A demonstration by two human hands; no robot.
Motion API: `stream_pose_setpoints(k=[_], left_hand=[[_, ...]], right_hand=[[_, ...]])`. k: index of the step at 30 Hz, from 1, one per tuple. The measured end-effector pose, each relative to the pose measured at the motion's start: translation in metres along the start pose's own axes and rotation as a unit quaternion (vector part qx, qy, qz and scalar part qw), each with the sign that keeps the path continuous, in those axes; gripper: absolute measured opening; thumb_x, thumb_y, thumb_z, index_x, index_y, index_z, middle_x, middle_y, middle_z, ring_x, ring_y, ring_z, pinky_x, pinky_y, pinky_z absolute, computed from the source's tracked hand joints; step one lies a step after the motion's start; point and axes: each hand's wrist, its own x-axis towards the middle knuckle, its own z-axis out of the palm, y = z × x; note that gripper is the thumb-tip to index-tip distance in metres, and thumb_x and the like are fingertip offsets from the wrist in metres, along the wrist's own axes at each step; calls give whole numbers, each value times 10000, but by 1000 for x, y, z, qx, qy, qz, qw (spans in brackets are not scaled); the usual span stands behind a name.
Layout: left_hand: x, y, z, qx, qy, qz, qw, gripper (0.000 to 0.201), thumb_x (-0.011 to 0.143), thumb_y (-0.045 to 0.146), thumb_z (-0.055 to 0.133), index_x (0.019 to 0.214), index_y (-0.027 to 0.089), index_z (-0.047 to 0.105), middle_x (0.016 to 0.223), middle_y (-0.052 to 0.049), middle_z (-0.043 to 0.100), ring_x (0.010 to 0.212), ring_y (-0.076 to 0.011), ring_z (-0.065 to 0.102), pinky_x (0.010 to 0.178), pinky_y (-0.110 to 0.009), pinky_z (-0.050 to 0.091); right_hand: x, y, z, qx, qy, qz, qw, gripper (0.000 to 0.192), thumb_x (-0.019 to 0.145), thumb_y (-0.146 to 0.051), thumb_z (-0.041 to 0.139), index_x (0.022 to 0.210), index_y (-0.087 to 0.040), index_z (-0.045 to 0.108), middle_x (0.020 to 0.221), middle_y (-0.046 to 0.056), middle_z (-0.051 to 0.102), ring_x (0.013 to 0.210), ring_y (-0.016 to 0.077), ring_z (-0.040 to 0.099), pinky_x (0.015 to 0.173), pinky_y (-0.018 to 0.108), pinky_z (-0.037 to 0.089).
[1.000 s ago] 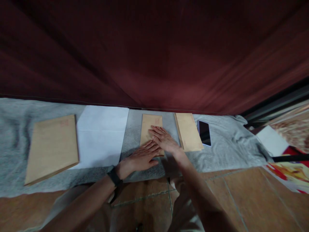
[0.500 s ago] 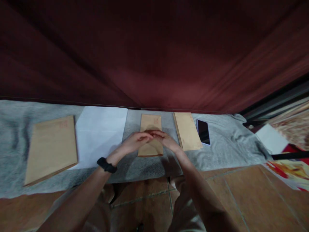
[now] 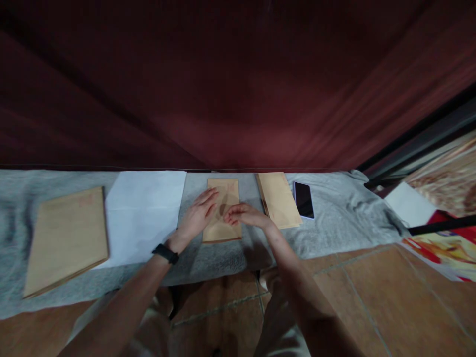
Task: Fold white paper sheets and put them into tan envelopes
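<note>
Small brown envelope (image 3: 223, 210) lies flat on grey cloth (image 3: 334, 223), middle of the row. Left hand (image 3: 195, 218) flat on its left edge, fingers spread, pinching nothing. Right hand (image 3: 245, 215) fingers curled, tips on the right side; whether they pinch paper, cannot tell. Stack of same envelopes (image 3: 278, 201) just right, phone (image 3: 304, 199) beside. White sheet (image 3: 145, 215) and large envelope (image 3: 65, 240) left. Envelope looks closed; pressing flat seems underway

legible text: none | large tan paper envelope (image 3: 65, 238) at 9 o'clock: faint red stamp, top right corner, too blurred to read
</note>
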Motion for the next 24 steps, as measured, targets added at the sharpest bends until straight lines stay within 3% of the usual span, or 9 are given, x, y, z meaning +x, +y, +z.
stream_pose_setpoints(k=[4,11,17,24], left_hand=[[22,-14,9,63,-18,0,998,561,1040,407,311,1497,127,478,1595,-140,456,1504,-255,379,1263,-477,296],[70,-30,20,129,-132,11,983,641,1046,456,253,1576,114,366,1657,-125,353,1544,-232,295,1286,-441,203],[62,-20,30,149,-152,63,975,589,1062,413,230,1605,206,323,1677,-44,324,1570,-212,216,1289,-446,133],[41,0,31,137,-209,104,963,574,1045,321,319,1607,206,312,1685,-50,307,1577,-188,188,1285,-406,131]], right_hand=[[1,-3,-2,3,-24,35,999,51,801,-211,702,824,-167,715,809,12,724,739,117,661,718,221,527],[-1,-11,-4,-14,-78,40,996,39,781,-181,667,779,-156,697,794,11,724,720,104,650,716,208,515],[1,-10,-5,-30,-81,57,995,48,795,-180,661,788,-161,705,764,-4,708,711,98,643,699,192,511],[0,-19,-2,-21,-85,68,994,51,800,-193,679,819,-159,712,784,1,721,700,89,654,683,180,520]])
